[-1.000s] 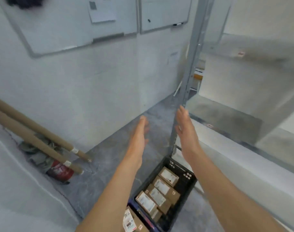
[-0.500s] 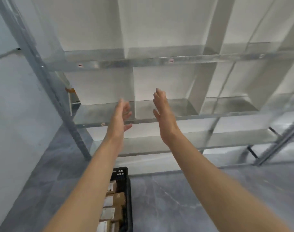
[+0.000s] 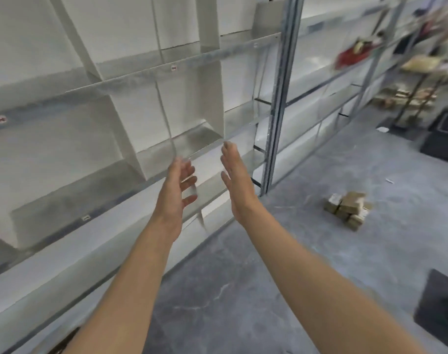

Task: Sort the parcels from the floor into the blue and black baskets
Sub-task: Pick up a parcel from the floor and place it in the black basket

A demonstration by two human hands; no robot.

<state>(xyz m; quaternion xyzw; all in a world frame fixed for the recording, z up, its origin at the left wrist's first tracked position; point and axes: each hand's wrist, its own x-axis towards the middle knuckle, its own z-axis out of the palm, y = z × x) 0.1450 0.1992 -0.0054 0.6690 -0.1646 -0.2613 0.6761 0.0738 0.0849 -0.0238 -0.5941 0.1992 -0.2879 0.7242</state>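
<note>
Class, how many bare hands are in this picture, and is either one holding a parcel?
2. The left hand and right hand are raised side by side before the metal shelving, both open and empty. The parcels lie piled on the floor to the right.

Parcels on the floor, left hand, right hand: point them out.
parcels point(image 3: 348, 209), head view, middle of the pile.
left hand point(image 3: 175, 190), head view, back of hand.
right hand point(image 3: 237, 180), head view, palm edge.

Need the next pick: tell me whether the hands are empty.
Empty. Left hand and right hand are open, palms facing, holding nothing.
</note>
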